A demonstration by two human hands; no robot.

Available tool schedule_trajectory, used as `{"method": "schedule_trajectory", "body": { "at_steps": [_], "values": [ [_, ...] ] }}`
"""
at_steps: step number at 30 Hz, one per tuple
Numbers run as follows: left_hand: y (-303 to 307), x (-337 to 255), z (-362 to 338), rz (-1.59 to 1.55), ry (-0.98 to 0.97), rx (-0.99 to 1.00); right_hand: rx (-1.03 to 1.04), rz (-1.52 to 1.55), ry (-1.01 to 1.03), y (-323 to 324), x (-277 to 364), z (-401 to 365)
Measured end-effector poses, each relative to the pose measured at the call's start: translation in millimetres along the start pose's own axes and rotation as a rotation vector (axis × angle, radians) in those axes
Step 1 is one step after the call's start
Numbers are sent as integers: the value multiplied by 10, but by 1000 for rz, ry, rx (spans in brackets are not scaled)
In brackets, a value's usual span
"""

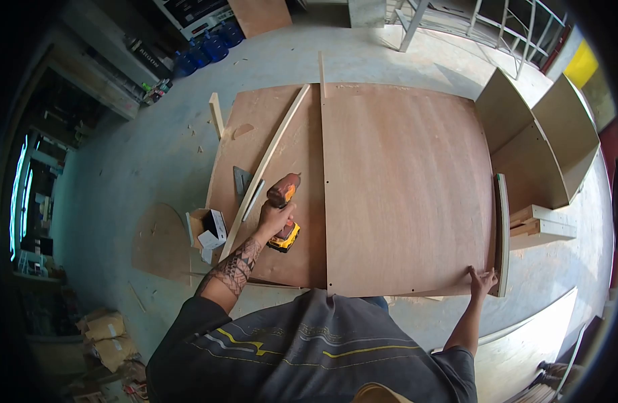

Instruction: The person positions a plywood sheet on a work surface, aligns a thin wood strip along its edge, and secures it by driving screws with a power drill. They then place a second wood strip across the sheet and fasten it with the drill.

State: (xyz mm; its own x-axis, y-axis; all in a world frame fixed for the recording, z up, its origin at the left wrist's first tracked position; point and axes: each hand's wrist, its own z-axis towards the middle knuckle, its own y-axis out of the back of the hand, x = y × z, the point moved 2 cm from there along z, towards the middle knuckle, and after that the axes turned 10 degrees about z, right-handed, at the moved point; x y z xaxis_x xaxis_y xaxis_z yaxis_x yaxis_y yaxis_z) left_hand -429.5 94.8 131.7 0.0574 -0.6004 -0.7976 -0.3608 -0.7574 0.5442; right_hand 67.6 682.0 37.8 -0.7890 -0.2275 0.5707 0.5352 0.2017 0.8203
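Observation:
My left hand (275,220) is wrapped round the grip of a cordless drill (283,191), orange-brown and black with a yellow-edged battery at its base. The drill points away from me, above the left part of the plywood. My right hand (482,281) rests at the near right corner of the large plywood panel (406,181), fingers spread apart. It touches the panel close to a narrow edge board (502,235) standing along the right side. A long wooden strip (275,148) lies slanted left of the drill, beside a metal square (242,180).
An open small box (207,230) sits at the left edge. Curved wooden partitions (530,138) stand at the right, above stacked wood blocks (541,225). Blue water bottles (213,47) and a metal scaffold (480,27) are at the back. A pale sheet (524,342) lies near right.

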Motion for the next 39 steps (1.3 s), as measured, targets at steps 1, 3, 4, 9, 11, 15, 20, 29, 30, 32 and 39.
{"method": "schedule_trajectory", "body": {
  "at_steps": [1, 3, 4, 9, 11, 15, 20, 29, 30, 32, 39],
  "values": [
    [67, 221, -117, -97, -22, -99, -22, -12, -23, -30, -73, 54],
    [286, 363, -458, -102, -156, -224, 36, -53, -108, -111, 10, 151],
    [334, 361, -650, -117, -134, -243, 45, -117, -187, -118, 110, 172],
    [348, 616, -1154, -9, -165, -238, 225, -202, -302, -44, 317, 117],
    [367, 574, -1163, 32, -123, -167, 224, -204, -325, -16, 368, -113],
    [317, 685, -944, -113, -64, -140, 175, -156, -304, -59, 261, -392],
    [797, 754, -1137, 235, -438, -264, 113, -133, -278, -48, 306, -715],
    [1620, 2240, -2250, 783, 571, -399, -2, -22, -207, 171, 412, -834],
    [1627, 2202, -2255, 755, 536, -290, -10, -22, -212, 132, 401, -830],
    [1664, 2667, -2204, 784, 458, -256, 96, -121, -335, -58, 332, -749],
    [1915, 2037, -2335, 774, 286, -426, 215, -333, -399, -25, 565, -618]
  ]
}}
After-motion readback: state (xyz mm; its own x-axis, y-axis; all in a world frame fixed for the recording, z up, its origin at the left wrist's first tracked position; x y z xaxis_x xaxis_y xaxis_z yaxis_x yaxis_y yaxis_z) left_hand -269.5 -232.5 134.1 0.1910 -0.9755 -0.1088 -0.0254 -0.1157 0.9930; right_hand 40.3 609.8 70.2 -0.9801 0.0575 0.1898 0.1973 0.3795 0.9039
